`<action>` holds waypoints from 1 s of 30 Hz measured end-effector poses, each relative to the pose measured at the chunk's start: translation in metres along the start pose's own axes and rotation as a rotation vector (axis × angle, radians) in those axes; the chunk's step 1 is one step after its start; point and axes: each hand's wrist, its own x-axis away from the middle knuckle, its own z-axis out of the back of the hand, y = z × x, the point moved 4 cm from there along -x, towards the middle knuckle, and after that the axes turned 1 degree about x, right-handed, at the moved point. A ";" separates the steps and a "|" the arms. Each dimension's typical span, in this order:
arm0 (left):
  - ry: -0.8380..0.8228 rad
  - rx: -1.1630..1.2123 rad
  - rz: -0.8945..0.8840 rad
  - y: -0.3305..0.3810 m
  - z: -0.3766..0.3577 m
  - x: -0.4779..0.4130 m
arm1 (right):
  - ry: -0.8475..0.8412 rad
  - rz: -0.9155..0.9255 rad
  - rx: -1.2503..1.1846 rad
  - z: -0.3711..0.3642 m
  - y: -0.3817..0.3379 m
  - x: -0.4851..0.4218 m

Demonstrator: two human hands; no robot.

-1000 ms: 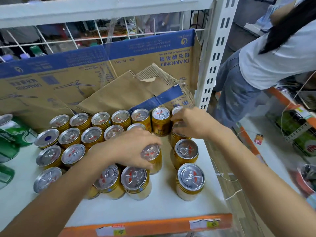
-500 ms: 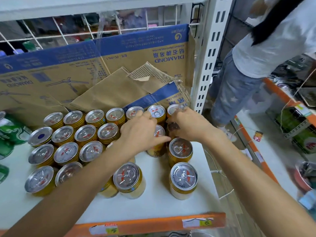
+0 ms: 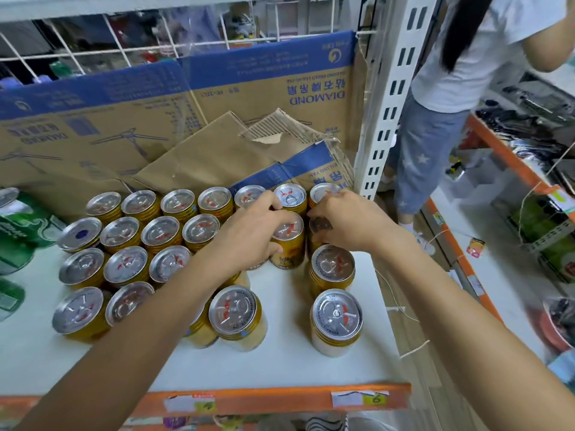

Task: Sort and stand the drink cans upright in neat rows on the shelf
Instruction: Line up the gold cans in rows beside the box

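Hands had shifted back toward the upright post (image 3: 382,119); left hand (image 3: 258,231) gripped a gold can (image 3: 287,241), right hand (image 3: 348,225) gripped the post-side can (image 3: 320,226); row-filling apparently under way; front strays (image 3: 336,321) unsorted.

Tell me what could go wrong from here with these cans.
The left hand grips a gold can squeezed between neighbours; pushing it in might topple the back-row can. The left forearm hangs low over the front cans and could knock them. The front-right can stands alone near the shelf edge; a bump may send it off.
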 end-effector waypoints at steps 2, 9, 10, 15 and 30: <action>0.019 0.016 -0.008 0.000 -0.002 0.002 | -0.001 0.006 0.005 0.000 0.000 -0.001; 0.064 0.047 -0.083 -0.003 -0.004 0.007 | 0.001 0.005 0.023 0.001 -0.001 -0.001; 0.078 0.051 -0.095 -0.003 -0.004 0.007 | 0.001 0.006 0.022 0.001 -0.001 -0.001; 0.170 0.072 -0.125 -0.002 -0.005 0.011 | -0.001 -0.004 0.025 0.002 0.000 0.000; 0.068 0.156 -0.203 -0.003 0.018 0.037 | 0.080 -0.062 -0.100 0.005 -0.010 0.024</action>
